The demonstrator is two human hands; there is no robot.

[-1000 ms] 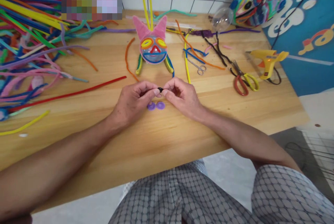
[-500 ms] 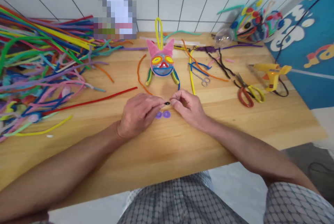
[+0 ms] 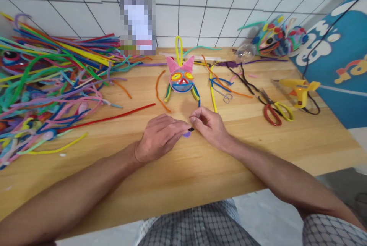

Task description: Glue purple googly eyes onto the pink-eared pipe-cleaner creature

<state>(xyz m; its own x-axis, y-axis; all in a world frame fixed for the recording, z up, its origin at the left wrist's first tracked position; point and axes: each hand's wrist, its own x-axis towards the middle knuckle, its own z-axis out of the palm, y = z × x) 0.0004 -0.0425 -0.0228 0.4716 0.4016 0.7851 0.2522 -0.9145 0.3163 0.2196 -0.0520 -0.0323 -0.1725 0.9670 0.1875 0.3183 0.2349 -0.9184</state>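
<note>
My left hand (image 3: 162,136) pinches a short black piece (image 3: 191,129), likely pipe cleaner, between thumb and fingertips. Opposite it, my right hand (image 3: 210,127) has thumb and forefinger closed together at the piece's other side; the fingertips hide how much of it they grip. Just under the left fingertips, a purple disc (image 3: 187,134) lies partly covered on the table. Beyond both hands stands a clear-ball figure (image 3: 182,80) with pink ears, yellow eyes, a red nose, a blue mouth, green-and-yellow limbs and a yellow loop on top.
On the left spreads a large heap of coloured pipe cleaners (image 3: 71,74), a red one (image 3: 123,113) reaching toward my hands. Right of the figure lie small metal scissors (image 3: 226,97), red-and-yellow-handled scissors (image 3: 273,114) and a yellow glue gun (image 3: 299,89). A decorated craft (image 3: 269,38) sits behind.
The view has tilted, so everything appears lower. My hands stay close together around the black piece, which has turned slightly. The left hand now covers more of the purple discs.
</note>
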